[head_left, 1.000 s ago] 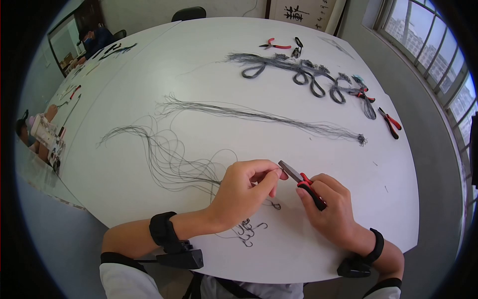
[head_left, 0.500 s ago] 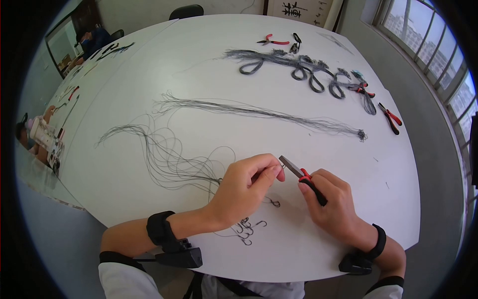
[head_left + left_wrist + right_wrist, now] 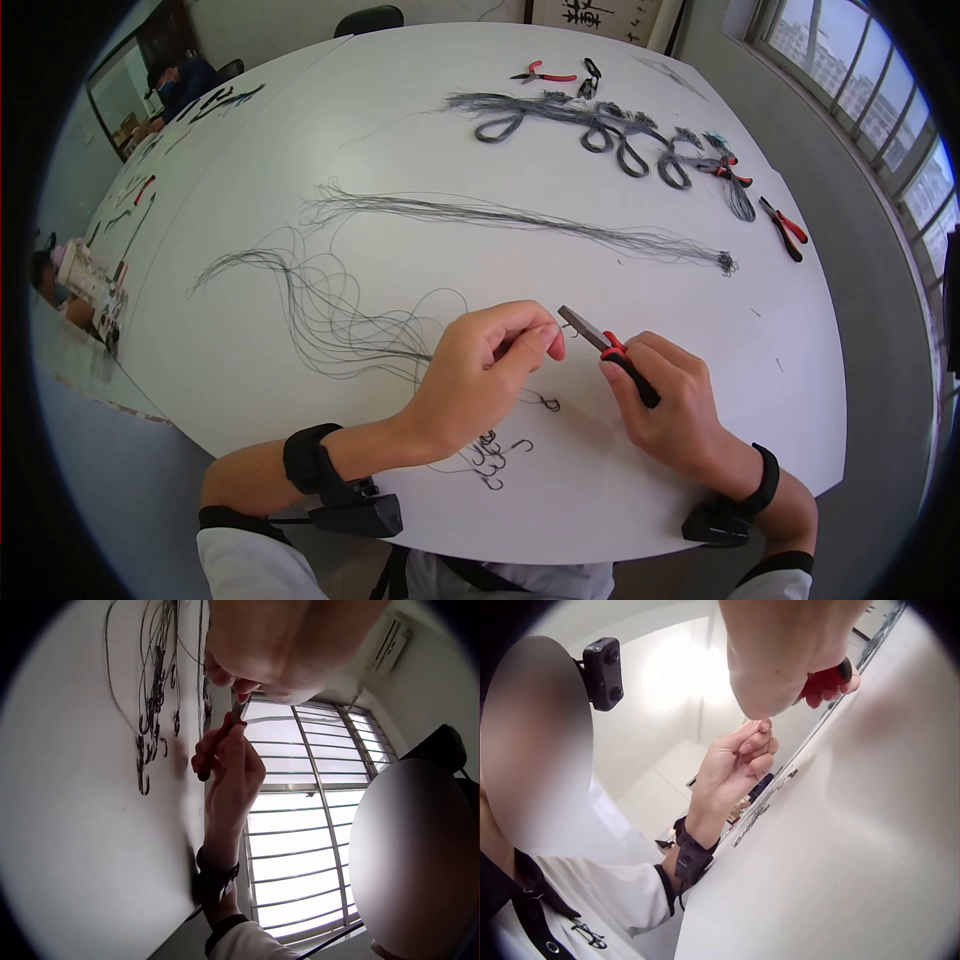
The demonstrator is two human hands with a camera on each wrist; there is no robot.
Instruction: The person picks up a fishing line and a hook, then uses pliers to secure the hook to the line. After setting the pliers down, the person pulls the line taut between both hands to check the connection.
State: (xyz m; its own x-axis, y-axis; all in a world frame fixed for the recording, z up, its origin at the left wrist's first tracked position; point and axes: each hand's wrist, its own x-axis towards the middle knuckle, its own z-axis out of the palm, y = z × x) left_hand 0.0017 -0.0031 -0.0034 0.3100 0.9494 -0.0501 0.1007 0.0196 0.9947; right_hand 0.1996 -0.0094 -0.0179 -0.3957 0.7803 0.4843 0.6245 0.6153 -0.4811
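My left hand (image 3: 480, 365) pinches the end of a small fish hook (image 3: 573, 331) between thumb and forefinger; most of it is hidden by the fingertips. Right beside it, the jaws of red-and-black pliers (image 3: 605, 345) overlap the hook in the head view. My right hand (image 3: 660, 395) grips the pliers by the handles, which also show in the left wrist view. Below the left hand lie several dark fish hooks (image 3: 490, 462) on the white table, tied to thin grey lines (image 3: 142, 667). A loose bundle of line (image 3: 330, 320) spreads to the left.
A long straight bundle of lines (image 3: 480, 217) crosses the table (image 3: 250, 190) beyond the hands. Farther back lie coiled line bundles (image 3: 600, 135), red-handled pliers (image 3: 548, 77) and another pair of pliers (image 3: 785, 230) at the right. People sit at the far left.
Both hands keep their grips. The left fingertips have drawn slightly back from the plier jaws, and the small hook shows more between them. The head view has shifted a little.
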